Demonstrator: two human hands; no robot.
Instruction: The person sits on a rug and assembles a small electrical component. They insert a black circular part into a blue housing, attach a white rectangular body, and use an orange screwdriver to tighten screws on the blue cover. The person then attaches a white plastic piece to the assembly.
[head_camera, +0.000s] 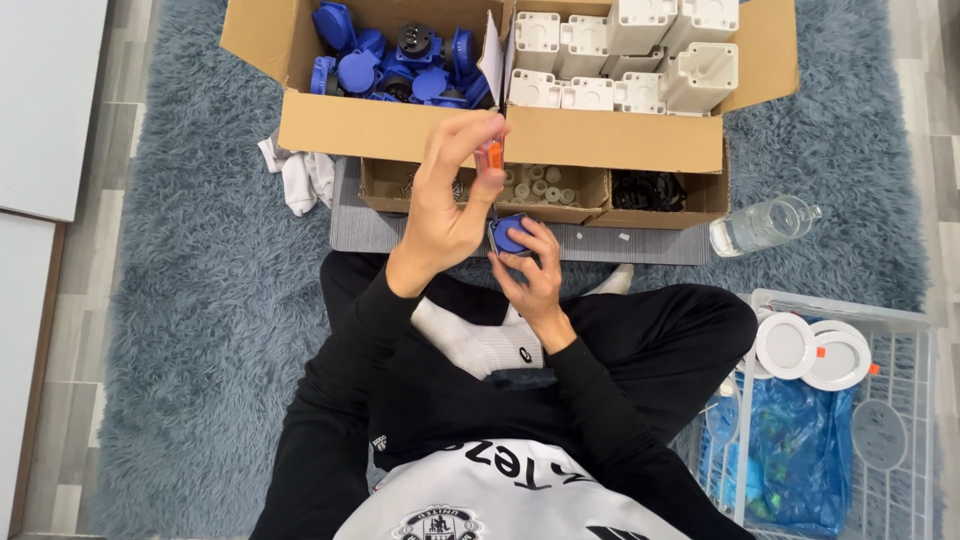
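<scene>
1. Nearest the camera, crossed legs in black trousers and a white sock (490, 345) are seen, the person being seated on a shaggy grey-blue rug (200, 300).
2. To the right, a clear plastic crate (905, 330) is set on the rug; round white discs (812, 350) and a blue plastic bag (800, 450) are held in it.
3. Above the lap, a blue round socket part (511, 237) is gripped by the right hand (532, 285), the fingers being curled closed around its edge.
4. An orange-handled screwdriver (493, 155) is pinched between the fingertips of the left hand (445, 205); its shaft is pointed down, with the tip at the blue part.
5. Just beyond the hands, a grey mat (370, 232) is laid, and small open boxes are stood on it: one with pale round pieces (540, 183), one with black parts (648, 190).
6. A clear plastic bottle (762, 225) is laid on its side to the right of the mat, and a white cloth (303, 175) is crumpled to its left.
7. Farthest off, a large cardboard box (400, 125) is seen, filled with blue socket parts (395, 65) on the left and white moulded housings (625, 55) on the right.
</scene>
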